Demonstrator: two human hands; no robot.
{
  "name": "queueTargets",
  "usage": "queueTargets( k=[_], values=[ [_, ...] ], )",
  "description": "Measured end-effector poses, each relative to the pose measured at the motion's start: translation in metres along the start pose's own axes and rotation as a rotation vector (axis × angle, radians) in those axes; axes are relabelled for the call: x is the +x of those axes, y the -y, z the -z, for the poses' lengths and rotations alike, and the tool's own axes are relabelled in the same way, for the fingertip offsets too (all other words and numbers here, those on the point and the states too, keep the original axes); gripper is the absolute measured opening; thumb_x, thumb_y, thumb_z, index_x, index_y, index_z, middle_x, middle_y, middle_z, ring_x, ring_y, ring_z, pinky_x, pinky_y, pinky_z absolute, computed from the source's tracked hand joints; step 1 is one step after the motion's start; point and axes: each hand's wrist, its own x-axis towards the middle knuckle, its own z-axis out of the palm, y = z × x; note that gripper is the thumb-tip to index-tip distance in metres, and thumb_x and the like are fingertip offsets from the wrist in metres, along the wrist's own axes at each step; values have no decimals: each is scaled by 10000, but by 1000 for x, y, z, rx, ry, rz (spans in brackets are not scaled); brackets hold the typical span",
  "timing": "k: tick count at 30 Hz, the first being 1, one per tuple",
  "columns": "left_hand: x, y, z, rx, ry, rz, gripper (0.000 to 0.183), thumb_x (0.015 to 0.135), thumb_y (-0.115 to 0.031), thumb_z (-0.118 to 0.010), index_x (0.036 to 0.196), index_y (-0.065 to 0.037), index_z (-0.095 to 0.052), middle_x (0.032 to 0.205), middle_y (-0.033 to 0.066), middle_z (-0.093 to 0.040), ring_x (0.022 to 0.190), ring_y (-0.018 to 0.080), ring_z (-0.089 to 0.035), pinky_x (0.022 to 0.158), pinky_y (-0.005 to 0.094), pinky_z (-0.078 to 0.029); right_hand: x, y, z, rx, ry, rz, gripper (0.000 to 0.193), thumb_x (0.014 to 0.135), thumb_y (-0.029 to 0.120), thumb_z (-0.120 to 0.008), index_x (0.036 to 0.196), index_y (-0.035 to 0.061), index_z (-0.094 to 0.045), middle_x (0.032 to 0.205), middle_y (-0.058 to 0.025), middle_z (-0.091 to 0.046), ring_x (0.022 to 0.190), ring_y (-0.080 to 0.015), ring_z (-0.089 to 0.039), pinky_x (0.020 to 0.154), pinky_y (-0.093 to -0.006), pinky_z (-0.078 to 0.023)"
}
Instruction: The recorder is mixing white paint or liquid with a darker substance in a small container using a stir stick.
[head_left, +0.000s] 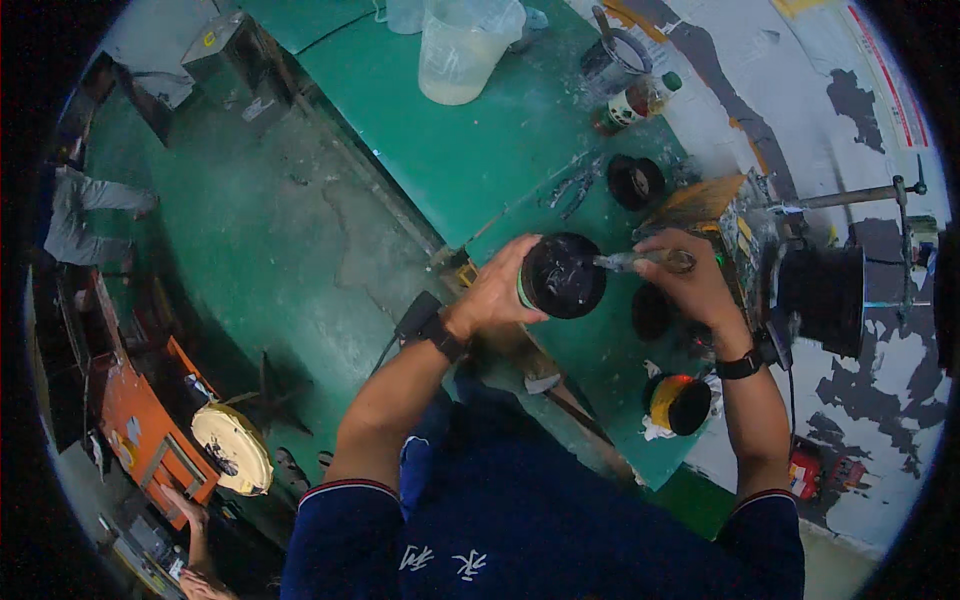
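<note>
My left hand (497,293) grips a round black spool-like part (561,275) with a green edge, holding it above the green workbench (470,150). My right hand (693,277) holds a small brush (640,261) whose tip touches the black part's right side. Both wrists wear black bands.
On the bench stand a clear plastic jug (462,48), a grey cup with a stick (612,58), a small bottle (637,101), pliers (572,190), black discs (637,181), and a yellow-and-black reel (680,404). A black cylindrical machine (822,300) sits at right. Another person's hand (190,510) is at lower left.
</note>
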Motion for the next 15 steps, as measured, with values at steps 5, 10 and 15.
queueTargets(
  k=[5, 10, 15],
  values=[
    [-2, 2, -2, -13, -3, 2, 1177, 536, -367, -952, 1491, -53, -341, 1481, 200, -433, 1378, 383, -431, 1160, 443, -356, -16, -35, -7, 433, -16, -378, 244, 894, 143, -734, 1053, -38, -694, 894, -98, -715, 718, -153, -674, 680, -275, -550],
    [-3, -1, -1, -21, 11, 37, 1152, 552, -339, -935, 1496, -63, -335, 1496, 197, -420, 1397, 383, -405, 1172, 444, -342, -36, -54, -35, 706, -122, -499, 305, 911, 177, -697, 1127, -34, -656, 876, -80, -698, 746, -171, -679, 683, -302, -570],
    [-3, -6, 1, -10, 10, 52, 1156, 558, -343, -935, 1499, -56, -328, 1496, 198, -420, 1404, 380, -399, 1175, 440, -340, -23, -21, 2, 544, -204, -297, 239, 888, 132, -740, 1064, -25, -700, 887, -83, -713, 711, -149, -677, 685, -285, -560]
  ],
)
